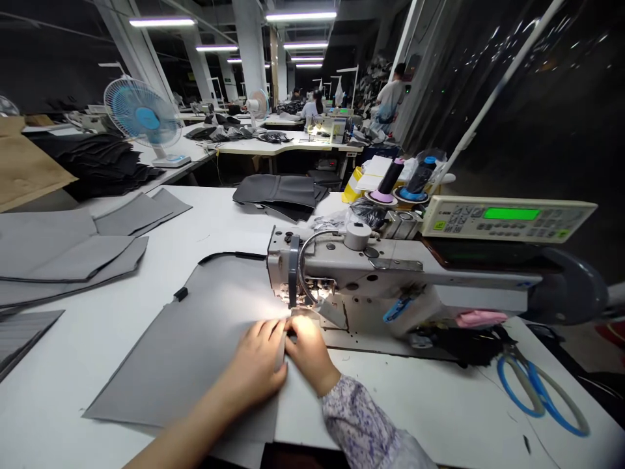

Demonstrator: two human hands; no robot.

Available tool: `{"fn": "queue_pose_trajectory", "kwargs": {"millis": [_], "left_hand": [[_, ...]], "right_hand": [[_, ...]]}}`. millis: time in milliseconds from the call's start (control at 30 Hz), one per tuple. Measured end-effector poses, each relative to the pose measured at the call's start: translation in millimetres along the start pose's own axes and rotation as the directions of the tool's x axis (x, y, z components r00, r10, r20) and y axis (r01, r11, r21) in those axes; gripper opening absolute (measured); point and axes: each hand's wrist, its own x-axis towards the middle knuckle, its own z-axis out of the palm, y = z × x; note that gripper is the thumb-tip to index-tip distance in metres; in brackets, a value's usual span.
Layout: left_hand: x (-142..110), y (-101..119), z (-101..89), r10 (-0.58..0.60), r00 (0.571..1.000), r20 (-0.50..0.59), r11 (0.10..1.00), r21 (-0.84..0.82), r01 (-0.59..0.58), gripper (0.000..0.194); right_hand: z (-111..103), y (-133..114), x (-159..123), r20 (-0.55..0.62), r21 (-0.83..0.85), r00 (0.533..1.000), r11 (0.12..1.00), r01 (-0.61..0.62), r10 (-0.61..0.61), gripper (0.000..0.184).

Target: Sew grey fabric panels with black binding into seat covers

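Left hand (261, 358) lies on the grey panel (195, 345) at its right edge; right hand (307, 348) curls there too. Whether either pinches it, cannot tell. Panel flat on white table (420, 404), scissors (538, 385) far right, lit sewing machine (361, 260) ahead. Beyond, dark stacked pieces (278, 189); farther, blue fan (146, 117).

Warm glare under the sewing machine (351, 260), bright ceiling tubes (301, 16), deep shade beyond, stretched edges.
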Motion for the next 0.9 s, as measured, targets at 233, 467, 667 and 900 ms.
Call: {"fn": "queue_pose_trajectory", "kwargs": {"millis": [233, 467, 667, 900], "left_hand": [[27.4, -24.0, -20.1, -0.133, 0.969, 0.206, 0.984, -0.092, 0.155, 0.043], [33.9, -26.6, -31.4, -0.153, 0.953, 0.263, 0.986, -0.027, 0.165, 0.028], [24.1, -16.4, -21.5, -0.163, 0.958, 0.238, 0.987, 0.045, 0.156, 0.019], [23.2, -23.0, -12.0, -0.156, 0.961, 0.228, 0.984, -0.046, 0.171, 0.035]], "right_hand": [[-24.9, -33.5, -60.9, 0.378, -0.027, 0.919, 0.991, 0.133, -0.113, 0.066], [-1.2, -46.7, -78.5, 0.335, -0.183, 0.929, 0.957, 0.226, -0.156, 0.057], [22.1, -44.8, -58.6, 0.354, -0.216, 0.900, 0.914, 0.344, -0.255, 0.030], [12.0, -27.1, -54.7, 0.113, -0.330, 0.925, 0.864, 0.379, -0.363, 0.025]]}}
